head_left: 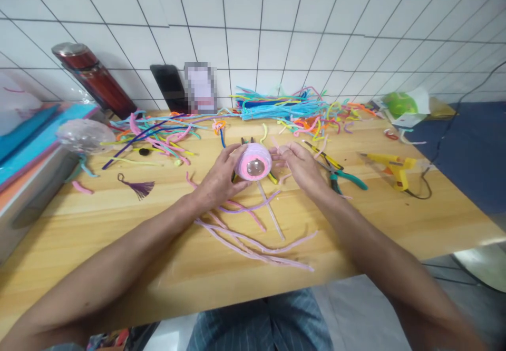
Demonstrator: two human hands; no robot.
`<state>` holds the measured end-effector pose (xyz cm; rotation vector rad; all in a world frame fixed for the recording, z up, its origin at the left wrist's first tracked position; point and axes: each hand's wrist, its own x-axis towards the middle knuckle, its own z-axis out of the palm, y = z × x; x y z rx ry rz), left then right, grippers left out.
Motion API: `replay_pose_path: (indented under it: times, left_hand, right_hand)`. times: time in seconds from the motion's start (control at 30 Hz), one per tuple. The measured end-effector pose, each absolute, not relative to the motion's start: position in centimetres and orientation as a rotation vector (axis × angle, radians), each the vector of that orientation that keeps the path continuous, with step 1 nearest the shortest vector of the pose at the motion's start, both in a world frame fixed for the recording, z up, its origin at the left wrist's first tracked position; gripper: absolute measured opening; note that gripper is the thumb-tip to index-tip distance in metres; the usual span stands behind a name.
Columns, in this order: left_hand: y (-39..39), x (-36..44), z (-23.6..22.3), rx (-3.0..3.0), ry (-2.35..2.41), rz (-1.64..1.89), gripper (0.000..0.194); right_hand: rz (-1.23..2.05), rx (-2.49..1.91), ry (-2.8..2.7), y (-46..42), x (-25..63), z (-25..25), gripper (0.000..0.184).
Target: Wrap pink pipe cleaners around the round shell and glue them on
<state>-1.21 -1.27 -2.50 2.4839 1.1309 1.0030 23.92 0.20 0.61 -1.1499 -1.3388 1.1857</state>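
Observation:
My left hand (219, 174) is wrapped round a small ball (253, 162) covered in pink and lilac pipe cleaner, with a clear round window facing me. My right hand (297, 162) touches the ball's right side, its fingers pinched on a pink pipe cleaner end there. Both hands hover just above the wooden table (118, 256). Several loose pink and lilac pipe cleaners (253, 240) lie on the table below the hands. A clear thin stick (271, 211) lies among them.
A yellow glue gun (391, 166) and green-handled pliers (343, 177) lie to the right. Heaps of coloured pipe cleaners (284, 108) line the back. A red flask (95, 79), a dark phone (171, 87), a clear ball (85, 136), a purple tassel (138, 186) and a grey box (27, 193) stand left.

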Motion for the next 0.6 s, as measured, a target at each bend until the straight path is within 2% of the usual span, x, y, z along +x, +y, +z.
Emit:
replay_pose_path:
  times: [0.27,0.47,0.6]
  left_hand:
    - [-1.4,-0.9,-2.9,2.427,1.234,1.017,0.086]
    - [-1.0,-1.0,-2.8,2.377,1.222,1.046,0.081]
    - [-0.9,-1.0,-2.9,2.370,1.218,1.053,0.078]
  right_hand:
    - [1.149,-1.096,-1.335,1.2,23.3,-0.1,0.040]
    - [1.052,-1.162,-1.394,0.4,23.8,-0.6,0.036]
    - [1.040,-1.091,-1.412,0.0,23.4,-0.6,0.041]
